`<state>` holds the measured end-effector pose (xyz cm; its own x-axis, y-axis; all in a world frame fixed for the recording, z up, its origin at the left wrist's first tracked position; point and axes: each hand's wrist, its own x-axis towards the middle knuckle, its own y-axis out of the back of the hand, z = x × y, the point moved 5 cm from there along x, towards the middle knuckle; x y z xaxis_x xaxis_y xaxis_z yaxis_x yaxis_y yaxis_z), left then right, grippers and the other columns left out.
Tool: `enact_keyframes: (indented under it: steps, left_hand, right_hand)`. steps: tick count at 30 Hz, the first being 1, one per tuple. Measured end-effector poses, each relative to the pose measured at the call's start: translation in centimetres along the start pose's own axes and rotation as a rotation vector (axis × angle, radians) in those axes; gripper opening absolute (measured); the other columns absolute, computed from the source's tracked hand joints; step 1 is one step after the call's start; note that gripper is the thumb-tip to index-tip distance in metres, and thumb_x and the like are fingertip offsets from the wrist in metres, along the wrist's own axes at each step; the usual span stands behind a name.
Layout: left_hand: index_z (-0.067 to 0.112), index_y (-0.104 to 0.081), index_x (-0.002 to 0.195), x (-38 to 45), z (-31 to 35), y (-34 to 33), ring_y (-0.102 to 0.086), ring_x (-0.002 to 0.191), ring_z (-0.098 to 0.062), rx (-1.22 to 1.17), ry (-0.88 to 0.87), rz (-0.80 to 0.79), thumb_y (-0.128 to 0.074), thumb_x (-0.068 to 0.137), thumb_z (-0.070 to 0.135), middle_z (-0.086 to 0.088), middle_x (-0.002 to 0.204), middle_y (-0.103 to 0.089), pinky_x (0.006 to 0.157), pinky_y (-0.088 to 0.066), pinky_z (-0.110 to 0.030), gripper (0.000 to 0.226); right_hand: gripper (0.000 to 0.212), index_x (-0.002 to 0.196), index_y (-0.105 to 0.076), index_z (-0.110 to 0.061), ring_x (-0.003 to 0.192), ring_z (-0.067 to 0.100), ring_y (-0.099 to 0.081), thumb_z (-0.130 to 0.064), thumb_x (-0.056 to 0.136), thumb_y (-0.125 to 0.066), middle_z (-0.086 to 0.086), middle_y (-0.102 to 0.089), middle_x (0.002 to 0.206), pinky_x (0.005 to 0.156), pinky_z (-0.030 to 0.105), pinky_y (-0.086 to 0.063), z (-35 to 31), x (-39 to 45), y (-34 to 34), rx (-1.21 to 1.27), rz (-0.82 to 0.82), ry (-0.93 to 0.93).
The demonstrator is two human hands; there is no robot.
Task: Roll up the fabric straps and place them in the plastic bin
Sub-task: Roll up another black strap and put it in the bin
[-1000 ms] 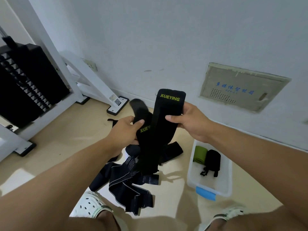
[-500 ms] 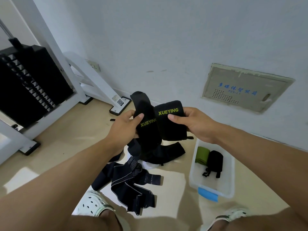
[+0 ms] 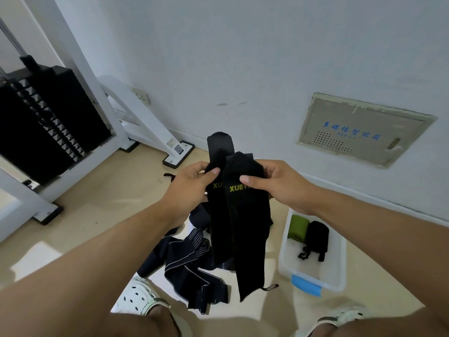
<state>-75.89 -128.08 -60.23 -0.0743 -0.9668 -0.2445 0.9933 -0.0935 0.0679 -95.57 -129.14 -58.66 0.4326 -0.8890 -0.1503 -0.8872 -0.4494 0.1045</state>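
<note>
Two black fabric straps with yellow lettering hang side by side in front of me. My left hand point(image 3: 192, 188) pinches the left strap point(image 3: 217, 166) near its top. My right hand point(image 3: 274, 183) grips the right strap point(image 3: 245, 229), whose top is bunched and whose tail hangs down to a small loop. Below lies a pile of dark straps with grey stripes point(image 3: 189, 261) on the floor. The clear plastic bin point(image 3: 340, 268) with a blue handle sits at the right, holding a green roll point(image 3: 298, 226) and a black roll point(image 3: 317, 237).
A white weight machine frame point(image 3: 107, 98) with a black weight stack point(image 3: 46, 117) stands at the left. A wall with a beige panel point(image 3: 362, 128) is straight ahead. My feet in white clogs point(image 3: 138, 297) are at the bottom edge.
The right strap, held folded short half a second ago, now hangs full length from my right hand. Both hands have come closer together and lower in view.
</note>
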Motion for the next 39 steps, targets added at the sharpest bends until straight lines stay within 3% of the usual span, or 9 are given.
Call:
enact_keyframes:
  steps: [5,8,14,18,22,25,29,34,39]
  left_hand:
    - [0.010,-0.066,0.126,-0.3,0.2,-0.4,-0.073,0.107,-0.035,-0.050,0.029,-0.019,-0.057,0.106,0.020,-0.016,0.115,-0.076,0.091,-0.062,-0.045,0.024]
    - [0.012,-0.062,0.125,-0.5,0.1,-0.6,-0.077,0.094,-0.027,-0.082,0.046,0.011,-0.058,0.105,0.017,-0.011,0.103,-0.079,0.082,-0.064,-0.040,0.021]
    - [0.025,-0.050,0.103,-0.2,0.6,0.1,-0.066,0.075,-0.027,-0.039,-0.044,0.240,-0.061,0.099,0.008,-0.006,0.077,-0.073,0.080,-0.059,-0.060,0.021]
    - [0.027,-0.064,0.110,-0.6,1.5,-0.4,-0.071,0.084,-0.023,-0.031,-0.112,0.108,-0.055,0.103,0.007,-0.010,0.099,-0.078,0.082,-0.063,-0.052,0.023]
    - [0.017,-0.070,0.112,-1.2,1.4,-1.0,-0.074,0.088,-0.018,-0.029,-0.102,-0.004,-0.071,0.096,0.015,-0.004,0.097,-0.077,0.080,-0.064,-0.039,0.015]
    - [0.017,-0.071,0.100,-1.2,1.4,-0.8,-0.073,0.079,-0.016,0.029,-0.149,0.048,-0.080,0.089,0.019,-0.004,0.089,-0.077,0.071,-0.059,-0.033,0.014]
    - [0.019,-0.071,0.090,-1.0,1.6,-0.4,-0.053,0.066,-0.026,0.151,-0.217,0.089,-0.080,0.089,0.027,-0.034,0.086,-0.064,0.063,-0.047,-0.033,0.012]
    - [0.011,-0.068,0.087,-1.3,2.0,-0.6,-0.046,0.057,-0.022,0.228,-0.283,0.090,-0.079,0.090,0.015,-0.034,0.081,-0.062,0.055,-0.044,-0.027,0.012]
    - [0.012,-0.070,0.086,-1.0,1.9,-0.2,-0.059,0.063,-0.021,0.280,-0.307,0.147,-0.081,0.087,0.014,-0.020,0.082,-0.072,0.067,-0.055,-0.042,0.010]
  right_hand:
    - [0.021,0.118,-0.071,-0.021,0.087,0.016,-0.074,-0.022,0.097,-0.066,0.001,-0.076,0.094,0.069,0.030,-0.060,-0.4,0.0,-0.2,0.005,0.047,0.016]
    - [0.020,0.117,-0.071,-0.023,0.084,0.017,-0.075,-0.020,0.097,-0.067,0.004,-0.077,0.093,0.067,0.033,-0.060,-0.6,0.0,-0.3,0.041,0.079,0.043]
    - [0.028,0.112,-0.072,-0.021,0.077,0.017,-0.076,-0.002,0.091,-0.071,0.003,-0.079,0.087,0.062,0.027,-0.058,-1.0,0.2,-0.1,0.158,0.201,0.079]
    - [0.026,0.105,-0.075,-0.025,0.083,0.012,-0.076,-0.003,0.092,-0.070,-0.001,-0.080,0.094,0.068,0.025,-0.058,-0.9,0.2,-0.1,0.143,0.247,0.052]
    - [0.022,0.102,-0.076,-0.024,0.085,0.015,-0.076,-0.005,0.092,-0.070,0.001,-0.080,0.095,0.073,0.029,-0.062,-0.5,0.0,-0.1,0.133,0.224,-0.011]
    - [0.014,0.106,-0.077,-0.022,0.091,0.017,-0.075,-0.021,0.095,-0.069,0.003,-0.079,0.100,0.074,0.029,-0.060,-0.9,-0.2,-0.4,0.124,0.175,-0.049]
    - [0.068,0.119,-0.074,-0.014,0.105,0.026,-0.073,-0.069,0.096,-0.041,0.006,-0.077,0.112,0.092,0.039,-0.056,-0.3,0.2,-0.1,0.264,0.168,-0.201]
    - [0.024,0.117,-0.073,-0.018,0.089,0.018,-0.071,-0.019,0.102,-0.055,0.000,-0.076,0.098,0.077,0.030,-0.055,-0.1,0.1,-0.1,0.177,0.086,-0.237]
    - [0.018,0.093,-0.077,-0.021,0.083,0.015,-0.064,-0.034,0.096,-0.064,-0.003,-0.069,0.088,0.084,0.033,-0.053,-0.1,-0.6,-0.7,0.033,-0.028,-0.294]
